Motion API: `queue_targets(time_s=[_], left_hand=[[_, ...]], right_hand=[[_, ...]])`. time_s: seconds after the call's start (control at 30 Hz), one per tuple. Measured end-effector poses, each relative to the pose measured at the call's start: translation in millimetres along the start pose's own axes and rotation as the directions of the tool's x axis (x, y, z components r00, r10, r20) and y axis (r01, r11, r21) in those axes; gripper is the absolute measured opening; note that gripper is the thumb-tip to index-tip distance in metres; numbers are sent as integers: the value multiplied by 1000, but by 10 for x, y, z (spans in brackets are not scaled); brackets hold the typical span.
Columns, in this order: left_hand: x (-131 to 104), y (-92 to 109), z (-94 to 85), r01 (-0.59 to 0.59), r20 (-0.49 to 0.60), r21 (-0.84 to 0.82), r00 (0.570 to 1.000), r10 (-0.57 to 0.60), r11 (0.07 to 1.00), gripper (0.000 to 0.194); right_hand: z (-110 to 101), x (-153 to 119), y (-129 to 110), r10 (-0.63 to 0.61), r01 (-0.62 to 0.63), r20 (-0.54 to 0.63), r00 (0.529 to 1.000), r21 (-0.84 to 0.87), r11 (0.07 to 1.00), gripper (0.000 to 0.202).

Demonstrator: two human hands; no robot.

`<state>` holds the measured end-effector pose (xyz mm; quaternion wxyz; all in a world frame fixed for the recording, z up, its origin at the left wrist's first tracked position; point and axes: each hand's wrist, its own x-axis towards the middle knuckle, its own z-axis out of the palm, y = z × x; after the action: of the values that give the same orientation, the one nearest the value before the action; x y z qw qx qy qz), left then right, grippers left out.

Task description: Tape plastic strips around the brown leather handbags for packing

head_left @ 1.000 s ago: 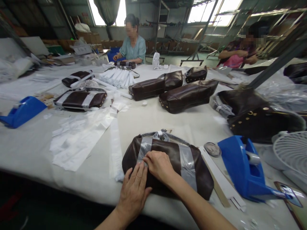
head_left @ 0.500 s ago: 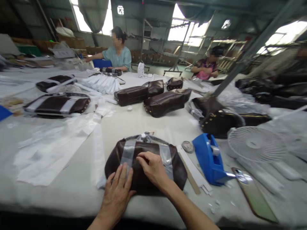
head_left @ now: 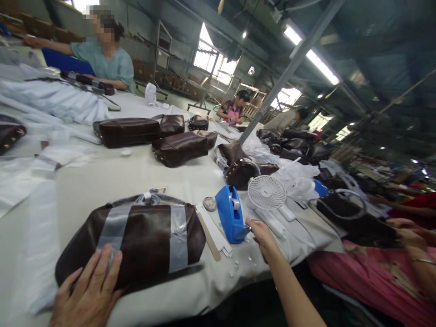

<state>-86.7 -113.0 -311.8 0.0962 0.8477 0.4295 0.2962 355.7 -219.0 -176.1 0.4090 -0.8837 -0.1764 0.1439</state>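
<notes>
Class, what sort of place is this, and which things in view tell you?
Probably a bag workshop: several dark brown bags lie on a broad table, a blue tape dispenser stands by the nearest, and co-workers are around the table.

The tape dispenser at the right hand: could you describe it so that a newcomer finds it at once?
On the pale table, find the brown bag under the left hand. Right of it, past white strips, stands the tape dispenser, by the right hand. Its bright blue body sets it apart from the white fan beside it.
</notes>
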Motion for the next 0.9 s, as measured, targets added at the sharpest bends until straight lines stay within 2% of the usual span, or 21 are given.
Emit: queue_targets(time_s=[0.13,0.3,0.53,0.67,0.77,0.9], left_hand=[[-2,-54,29,-36,-6,23,999,37,999,66],[6,-75,45,-70,-10,50,997,71,996,67],[3,-39,9,-32,3,40,999,32,999,66],[-2,-65,20,-34,7,34,999,34,999,67],[-13,-102,51,-54,-9,41,998,55,998,68],[-21,-120,69,-91,-7,100,996,93,991,65]], right_hand=[[24,41,13,99,-102,77,992,29,994,36],[3,103,-13,166,-174,114,979,65,983,37],[0,29,-47,83,-92,56,995,185,978,38],[-54,-111,59,27,-18,-33,999,243,970,38],[-108,-302,216,38,-12,-102,994,241,970,39],[-96,-554,419,61,-42,-88,994,203,978,45]])
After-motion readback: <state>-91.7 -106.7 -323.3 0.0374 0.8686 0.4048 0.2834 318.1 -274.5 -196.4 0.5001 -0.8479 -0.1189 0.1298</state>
